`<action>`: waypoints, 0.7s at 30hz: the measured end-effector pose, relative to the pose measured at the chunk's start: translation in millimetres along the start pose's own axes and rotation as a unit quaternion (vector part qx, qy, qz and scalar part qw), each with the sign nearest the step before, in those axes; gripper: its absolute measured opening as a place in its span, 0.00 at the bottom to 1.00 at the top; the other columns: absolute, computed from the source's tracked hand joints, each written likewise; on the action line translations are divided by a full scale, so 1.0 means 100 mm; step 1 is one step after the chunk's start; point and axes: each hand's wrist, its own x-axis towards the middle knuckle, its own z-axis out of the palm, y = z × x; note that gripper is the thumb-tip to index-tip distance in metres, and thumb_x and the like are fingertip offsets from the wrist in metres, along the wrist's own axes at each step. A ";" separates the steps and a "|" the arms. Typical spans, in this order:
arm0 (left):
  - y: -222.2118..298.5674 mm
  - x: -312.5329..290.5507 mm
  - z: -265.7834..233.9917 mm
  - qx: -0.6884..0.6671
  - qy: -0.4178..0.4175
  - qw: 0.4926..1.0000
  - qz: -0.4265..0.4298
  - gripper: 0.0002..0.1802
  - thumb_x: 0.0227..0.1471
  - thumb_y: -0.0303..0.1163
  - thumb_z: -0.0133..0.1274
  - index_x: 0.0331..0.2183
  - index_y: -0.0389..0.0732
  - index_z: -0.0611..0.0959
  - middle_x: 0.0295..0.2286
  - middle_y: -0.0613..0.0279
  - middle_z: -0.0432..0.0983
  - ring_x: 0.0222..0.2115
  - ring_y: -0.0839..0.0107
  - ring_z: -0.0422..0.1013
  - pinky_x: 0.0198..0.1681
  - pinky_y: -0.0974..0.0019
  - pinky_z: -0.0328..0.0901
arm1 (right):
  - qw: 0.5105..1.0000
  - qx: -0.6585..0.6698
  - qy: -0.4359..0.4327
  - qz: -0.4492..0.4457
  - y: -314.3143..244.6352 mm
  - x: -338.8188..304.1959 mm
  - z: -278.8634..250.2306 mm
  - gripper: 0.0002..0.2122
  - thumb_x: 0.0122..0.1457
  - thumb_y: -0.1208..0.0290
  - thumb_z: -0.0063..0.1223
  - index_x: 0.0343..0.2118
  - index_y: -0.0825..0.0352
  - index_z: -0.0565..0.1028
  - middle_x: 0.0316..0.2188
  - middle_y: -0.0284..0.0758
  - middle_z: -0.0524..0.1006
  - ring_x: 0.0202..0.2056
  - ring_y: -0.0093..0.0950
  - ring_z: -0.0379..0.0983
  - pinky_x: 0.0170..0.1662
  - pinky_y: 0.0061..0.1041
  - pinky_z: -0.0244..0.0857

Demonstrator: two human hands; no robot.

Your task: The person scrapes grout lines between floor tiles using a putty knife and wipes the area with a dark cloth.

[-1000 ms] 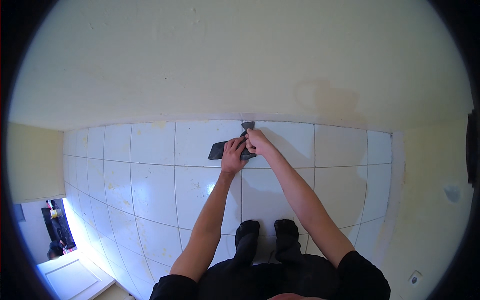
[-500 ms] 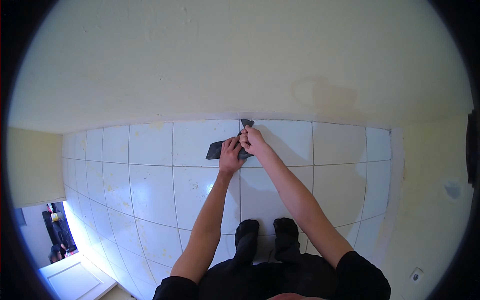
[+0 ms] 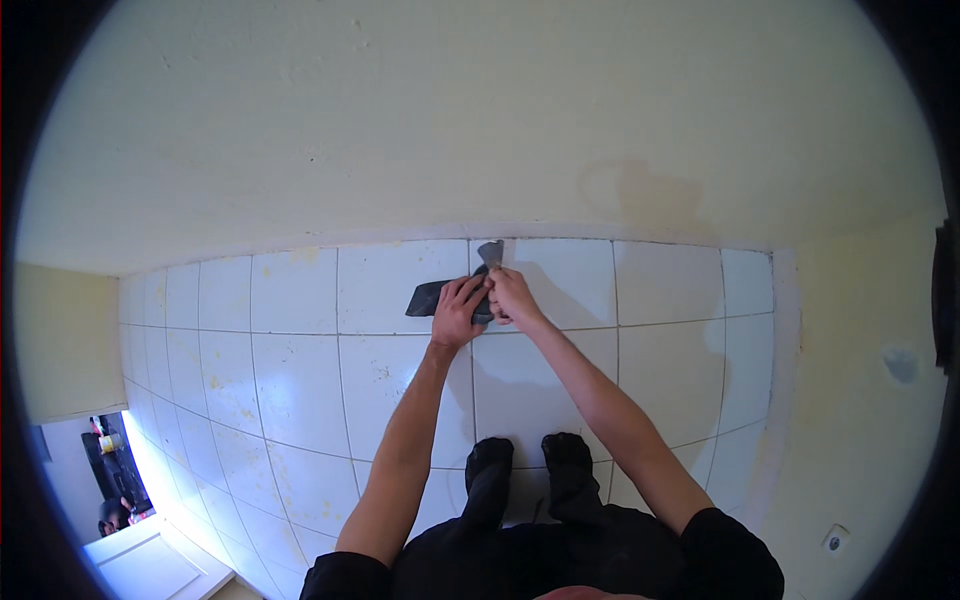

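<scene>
A dark grey, limp-looking flat piece [image 3: 427,298], cloth or plastic bag I cannot tell, lies on the white tiles close to the wall. My left hand [image 3: 458,315] is over its middle, fingers curled down onto it and gripping it. Right beside it, my right hand [image 3: 514,297] is closed around a narrow part of the same piece. Beyond my fingers a grey fan-shaped end [image 3: 491,252] flares toward the foot of the wall. Between the two hands the narrow part is mostly hidden.
A cream wall [image 3: 400,130] rises just ahead, and another wall [image 3: 850,420] bounds the right. Yellowish stains mark the floor tiles [image 3: 290,370] on the left. My dark-covered feet [image 3: 568,452] stand behind my hands. A white door [image 3: 160,565] is at lower left.
My right hand has shifted slightly down and right, and its fist has turned. More of the fan-shaped end shows, now lighter grey. My left hand stays on the dark piece.
</scene>
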 end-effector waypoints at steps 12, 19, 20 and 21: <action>-0.09 -0.05 0.11 0.010 -0.007 1.000 -0.006 0.30 0.46 0.33 0.59 0.55 0.48 0.78 0.57 0.60 0.69 0.57 0.54 0.63 0.62 0.54 0.57 | 0.834 -0.481 0.055 -0.265 0.11 -0.28 0.22 0.11 0.65 0.71 0.43 0.41 0.74 0.74 0.34 0.56 0.80 0.35 0.51 0.80 0.40 0.48 0.73; 0.59 0.12 0.28 -0.125 0.032 0.989 -0.066 0.45 0.29 0.14 0.59 0.55 0.47 0.77 0.54 0.55 0.69 0.56 0.50 0.63 0.60 0.50 0.60 | 0.872 -0.216 0.269 -0.347 0.60 -0.58 -1.35 0.10 0.70 0.71 0.44 0.42 0.69 0.77 0.20 0.29 0.71 0.21 0.15 0.60 0.24 0.21 0.56; 0.75 0.12 0.40 -0.122 0.018 0.992 -0.033 0.45 0.29 0.10 0.57 0.56 0.46 0.77 0.53 0.55 0.69 0.56 0.50 0.63 0.61 0.51 0.60 | 0.863 -0.176 0.311 -0.358 0.69 -0.60 -1.58 0.10 0.70 0.71 0.43 0.42 0.67 0.77 0.19 0.26 0.68 0.20 0.13 0.60 0.23 0.20 0.55; 0.87 0.10 0.54 -0.134 0.012 0.991 0.014 0.45 0.30 0.11 0.56 0.56 0.45 0.77 0.53 0.54 0.69 0.56 0.51 0.64 0.61 0.50 0.60 | 0.877 -0.108 0.312 -0.350 0.71 -0.70 -1.70 0.10 0.70 0.71 0.43 0.42 0.67 0.77 0.18 0.24 0.67 0.19 0.12 0.59 0.22 0.19 0.54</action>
